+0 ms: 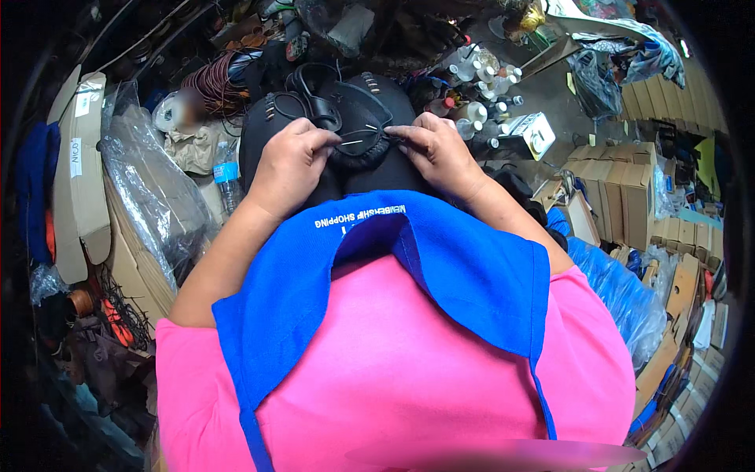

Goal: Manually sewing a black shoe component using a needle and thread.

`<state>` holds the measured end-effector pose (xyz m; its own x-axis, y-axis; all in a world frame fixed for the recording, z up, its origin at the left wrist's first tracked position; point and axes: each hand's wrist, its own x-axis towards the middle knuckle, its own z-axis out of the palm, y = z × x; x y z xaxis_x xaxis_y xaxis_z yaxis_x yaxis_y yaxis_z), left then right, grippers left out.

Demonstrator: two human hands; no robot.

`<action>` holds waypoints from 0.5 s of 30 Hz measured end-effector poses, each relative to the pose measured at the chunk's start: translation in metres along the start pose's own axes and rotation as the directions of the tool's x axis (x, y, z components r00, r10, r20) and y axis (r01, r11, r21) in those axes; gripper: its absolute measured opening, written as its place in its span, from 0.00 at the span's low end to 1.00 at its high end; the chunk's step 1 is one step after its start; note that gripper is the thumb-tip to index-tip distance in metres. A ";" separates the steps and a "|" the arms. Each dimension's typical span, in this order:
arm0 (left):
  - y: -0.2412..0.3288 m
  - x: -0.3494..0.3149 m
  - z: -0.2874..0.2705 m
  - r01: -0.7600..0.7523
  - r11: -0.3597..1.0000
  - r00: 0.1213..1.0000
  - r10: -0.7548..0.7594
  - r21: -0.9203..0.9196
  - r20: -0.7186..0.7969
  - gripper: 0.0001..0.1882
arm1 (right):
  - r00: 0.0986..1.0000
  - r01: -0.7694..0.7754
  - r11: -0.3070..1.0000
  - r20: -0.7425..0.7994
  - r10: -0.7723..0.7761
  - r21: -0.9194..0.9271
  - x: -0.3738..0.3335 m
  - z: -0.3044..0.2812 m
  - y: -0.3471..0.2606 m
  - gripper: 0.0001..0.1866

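Note:
Across my lap lies a black piece with a curved band [368, 98], a fuzzy dark rounded part and thin looping cords. My left hand [292, 161] is closed in a pinch at its left side. From those fingertips sticks a thin pale needle-like piece [351, 142]. Opposite, my right hand [440, 151] pinches at the band's right edge; what sits between its fingertips is too small to make out. Another short pale sliver [371, 127] shows just left of the right fingertips. Dark fine strands run between the two hands.
Several plastic bottles [472, 114] and a white box [528, 135] stand beyond my right hand. A water bottle [228, 177] is by my left forearm. Cardboard [82, 181] and clear plastic sheeting [153, 189] lean at left. Stacked cartons [621, 189] fill the right; coiled cord [216, 82] lies far left.

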<state>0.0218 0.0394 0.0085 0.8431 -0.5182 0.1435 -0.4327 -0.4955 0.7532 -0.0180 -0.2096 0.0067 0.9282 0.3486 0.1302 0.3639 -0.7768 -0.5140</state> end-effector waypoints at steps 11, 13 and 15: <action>-0.015 0.023 0.018 0.020 0.991 1.000 -0.018 -0.132 0.013 0.12 | 0.921 -0.228 0.876 0.386 0.052 0.425 0.032 -0.014 0.035 0.12; -0.013 0.025 0.018 0.025 0.991 0.999 -0.022 -0.132 0.023 0.12 | 0.917 -0.204 0.891 0.398 0.029 0.406 0.036 -0.015 0.035 0.11; -0.014 0.025 0.018 0.032 0.991 0.999 -0.028 -0.130 0.034 0.12 | 0.916 -0.198 0.892 0.400 0.021 0.407 0.038 -0.016 0.037 0.11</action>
<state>0.0432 0.0207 -0.0096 0.8433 -0.5279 0.1003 -0.3603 -0.4169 0.8345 0.0317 -0.2336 0.0058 0.8269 0.5131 -0.2302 0.1095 -0.5484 -0.8290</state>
